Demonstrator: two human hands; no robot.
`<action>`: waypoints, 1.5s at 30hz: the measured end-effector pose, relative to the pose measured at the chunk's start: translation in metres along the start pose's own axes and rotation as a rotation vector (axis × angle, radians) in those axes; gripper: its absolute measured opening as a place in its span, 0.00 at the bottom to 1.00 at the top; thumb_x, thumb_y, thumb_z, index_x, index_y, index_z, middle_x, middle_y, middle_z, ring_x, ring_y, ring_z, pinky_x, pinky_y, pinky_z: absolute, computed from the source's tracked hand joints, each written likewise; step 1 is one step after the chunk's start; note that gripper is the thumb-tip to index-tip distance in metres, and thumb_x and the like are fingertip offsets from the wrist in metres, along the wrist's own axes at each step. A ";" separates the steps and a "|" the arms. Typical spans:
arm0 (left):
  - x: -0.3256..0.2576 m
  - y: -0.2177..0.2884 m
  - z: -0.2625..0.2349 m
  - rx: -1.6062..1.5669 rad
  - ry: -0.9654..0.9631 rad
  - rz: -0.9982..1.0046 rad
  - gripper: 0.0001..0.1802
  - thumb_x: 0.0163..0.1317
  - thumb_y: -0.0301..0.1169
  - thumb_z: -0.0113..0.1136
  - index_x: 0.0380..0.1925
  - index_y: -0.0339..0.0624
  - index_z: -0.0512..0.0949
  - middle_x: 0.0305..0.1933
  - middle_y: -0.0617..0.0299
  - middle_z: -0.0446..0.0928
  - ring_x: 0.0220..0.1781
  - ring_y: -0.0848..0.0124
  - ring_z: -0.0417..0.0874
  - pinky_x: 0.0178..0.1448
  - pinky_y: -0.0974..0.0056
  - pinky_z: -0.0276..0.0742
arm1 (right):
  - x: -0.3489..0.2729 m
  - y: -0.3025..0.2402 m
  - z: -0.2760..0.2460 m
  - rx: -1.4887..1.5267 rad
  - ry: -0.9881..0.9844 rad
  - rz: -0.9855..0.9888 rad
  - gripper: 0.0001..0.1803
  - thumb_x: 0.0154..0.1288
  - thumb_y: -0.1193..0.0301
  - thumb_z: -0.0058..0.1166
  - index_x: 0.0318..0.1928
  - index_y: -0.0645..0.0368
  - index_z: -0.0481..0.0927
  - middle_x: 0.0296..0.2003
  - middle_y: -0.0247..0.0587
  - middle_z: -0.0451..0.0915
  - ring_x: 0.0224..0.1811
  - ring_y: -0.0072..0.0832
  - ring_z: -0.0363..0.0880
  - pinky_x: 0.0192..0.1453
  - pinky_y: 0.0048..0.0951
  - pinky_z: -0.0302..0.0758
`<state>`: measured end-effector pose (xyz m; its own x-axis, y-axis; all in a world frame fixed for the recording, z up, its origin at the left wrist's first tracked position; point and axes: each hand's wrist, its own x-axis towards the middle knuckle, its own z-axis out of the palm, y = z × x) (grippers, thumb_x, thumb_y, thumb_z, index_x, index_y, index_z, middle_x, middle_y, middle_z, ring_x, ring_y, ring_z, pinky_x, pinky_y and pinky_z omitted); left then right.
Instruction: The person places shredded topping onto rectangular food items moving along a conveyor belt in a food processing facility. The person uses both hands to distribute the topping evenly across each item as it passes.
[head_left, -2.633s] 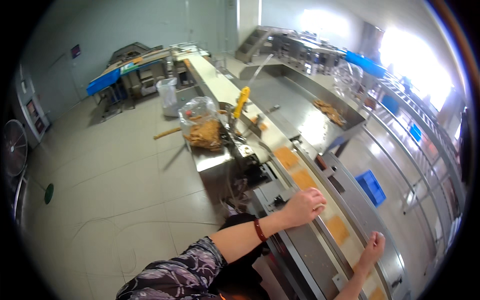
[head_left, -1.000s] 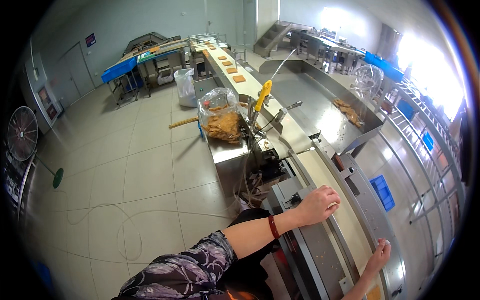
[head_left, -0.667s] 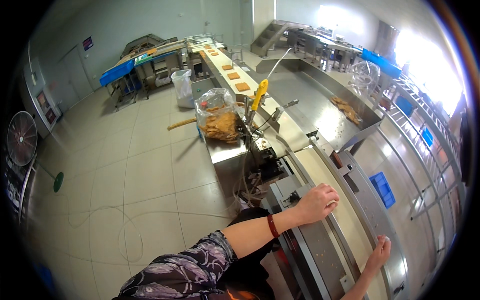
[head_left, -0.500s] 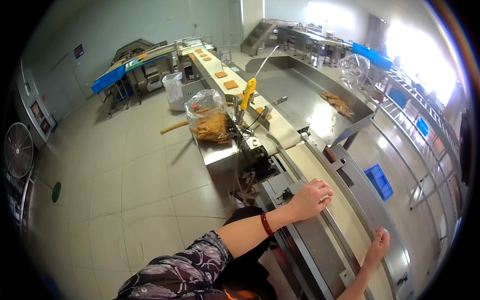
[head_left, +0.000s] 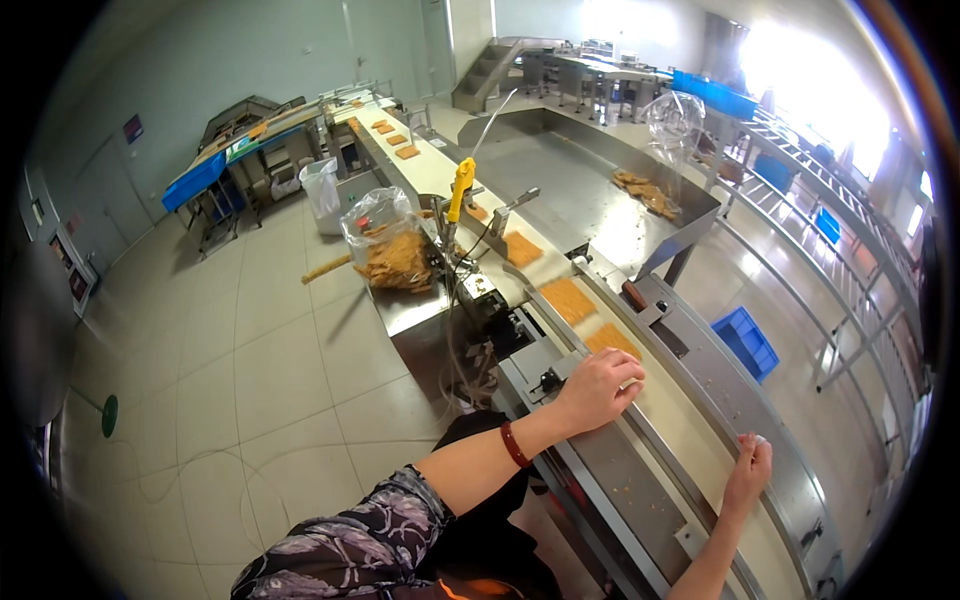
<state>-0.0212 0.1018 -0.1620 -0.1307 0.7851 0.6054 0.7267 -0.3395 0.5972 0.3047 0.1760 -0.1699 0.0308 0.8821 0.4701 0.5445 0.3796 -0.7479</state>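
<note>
The nearest orange-brown square (head_left: 614, 341) lay on the belt (head_left: 677, 415) just beyond the left hand (head_left: 600, 390), fingers curled; the right hand (head_left: 746, 476) had bunched fingers (whether either grasped anything, I couldn't tell). A wall sign (head_left: 133, 128) was too small to read.

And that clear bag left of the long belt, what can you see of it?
The clear bag looks like thin, crinkled, shiny plastic. Its lower part bulges with flat, golden-brown pieces in a jumbled heap; its upper part is puffed up and see-through, with a small red thing showing at its left side. It sits on a shiny metal ledge beside the long belt.
</note>
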 end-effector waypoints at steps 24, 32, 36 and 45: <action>0.000 0.000 -0.002 0.005 -0.012 0.010 0.07 0.67 0.33 0.67 0.40 0.42 0.85 0.51 0.58 0.84 0.57 0.57 0.82 0.60 0.54 0.80 | -0.001 -0.013 -0.002 -0.054 -0.054 0.036 0.20 0.83 0.63 0.51 0.37 0.67 0.81 0.34 0.37 0.74 0.31 0.24 0.69 0.38 0.30 0.67; -0.001 0.002 -0.002 0.004 -0.023 0.000 0.07 0.66 0.32 0.67 0.41 0.43 0.85 0.51 0.59 0.84 0.56 0.57 0.83 0.59 0.54 0.80 | -0.001 -0.010 -0.001 -0.046 -0.033 0.000 0.19 0.81 0.64 0.53 0.34 0.67 0.82 0.34 0.42 0.76 0.33 0.31 0.74 0.39 0.33 0.69; 0.001 0.001 -0.002 -0.001 -0.020 0.009 0.07 0.67 0.33 0.67 0.41 0.44 0.85 0.51 0.59 0.84 0.57 0.57 0.82 0.61 0.54 0.79 | -0.001 -0.013 0.000 -0.031 -0.041 0.022 0.19 0.81 0.65 0.54 0.34 0.68 0.81 0.33 0.43 0.76 0.33 0.32 0.74 0.39 0.35 0.69; -0.003 0.004 -0.001 0.023 -0.017 0.004 0.08 0.67 0.35 0.67 0.41 0.43 0.85 0.50 0.57 0.85 0.57 0.55 0.82 0.62 0.52 0.78 | -0.004 -0.011 -0.002 -0.033 -0.040 -0.039 0.18 0.80 0.65 0.53 0.35 0.69 0.81 0.32 0.44 0.75 0.33 0.36 0.74 0.40 0.36 0.70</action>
<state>-0.0187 0.0977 -0.1607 -0.1162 0.7924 0.5988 0.7423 -0.3313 0.5824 0.2997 0.1676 -0.1625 -0.0244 0.8777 0.4785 0.5720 0.4049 -0.7134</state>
